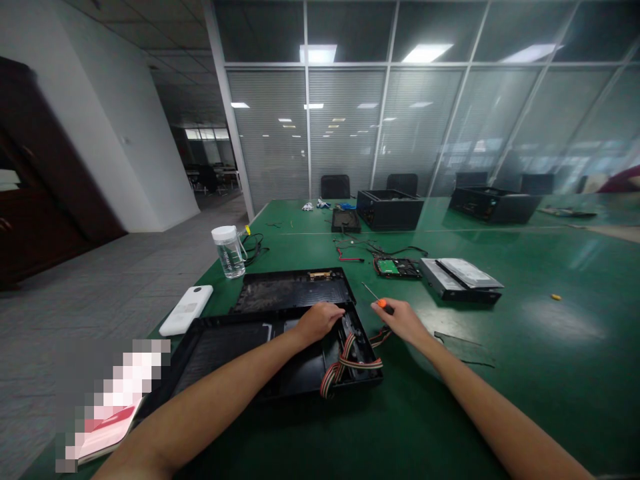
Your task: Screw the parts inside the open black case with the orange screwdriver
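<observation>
In my right hand (pixel 400 319) is a screwdriver (pixel 371 292) with an orange handle end, its thin shaft slanting up and to the left. My left hand (pixel 319 321) is closed, fingertips together at the back right part of a shallow black casing (pixel 225 343). What those fingers pinch, if anything, is too small to make out. A striped multicoloured cable bundle (pixel 345 363) loops over the casing's right end and trails out toward my right hand. Behind it lies a second black panel (pixel 293 290) with a brass-coloured strip near its far edge.
On the green table (pixel 550 373) are a water bottle (pixel 230 253), a white device (pixel 186 311), a green circuit board (pixel 393 267), a metal drive unit (pixel 460 280) and loose cables (pixel 395 252). Black computer cases (pixel 390 212) stand farther back. A thin clear piece (pixel 463 348) lies right of my hand.
</observation>
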Demonstrator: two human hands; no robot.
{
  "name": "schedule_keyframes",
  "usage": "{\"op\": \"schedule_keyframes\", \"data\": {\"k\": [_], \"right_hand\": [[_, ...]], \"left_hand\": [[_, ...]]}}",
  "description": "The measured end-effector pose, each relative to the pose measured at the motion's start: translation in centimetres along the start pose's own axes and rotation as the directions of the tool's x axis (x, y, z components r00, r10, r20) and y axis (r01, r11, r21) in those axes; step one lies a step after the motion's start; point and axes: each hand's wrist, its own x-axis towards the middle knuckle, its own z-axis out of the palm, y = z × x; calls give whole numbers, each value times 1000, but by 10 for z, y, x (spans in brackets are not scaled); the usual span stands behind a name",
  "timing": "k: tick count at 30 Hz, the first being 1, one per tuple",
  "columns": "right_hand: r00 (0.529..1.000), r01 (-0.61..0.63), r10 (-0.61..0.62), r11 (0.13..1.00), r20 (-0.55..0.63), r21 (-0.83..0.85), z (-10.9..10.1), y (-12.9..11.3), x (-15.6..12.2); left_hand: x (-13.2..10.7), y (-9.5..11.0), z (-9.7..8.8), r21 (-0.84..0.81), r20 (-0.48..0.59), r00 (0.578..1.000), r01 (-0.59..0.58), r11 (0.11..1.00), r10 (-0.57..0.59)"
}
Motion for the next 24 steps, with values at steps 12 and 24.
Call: {"op": "schedule_keyframes", "data": {"k": [12, 24], "right_hand": [[995, -76, 49, 933, 87, 352, -46, 11, 2], [945, 86, -55, 993, -323, 84, -16, -12, -6]], "left_hand": [[0, 4, -6, -58, 5, 999, 50, 997, -49], [1, 5, -5, -83, 5, 994, 105, 991, -105]]}}
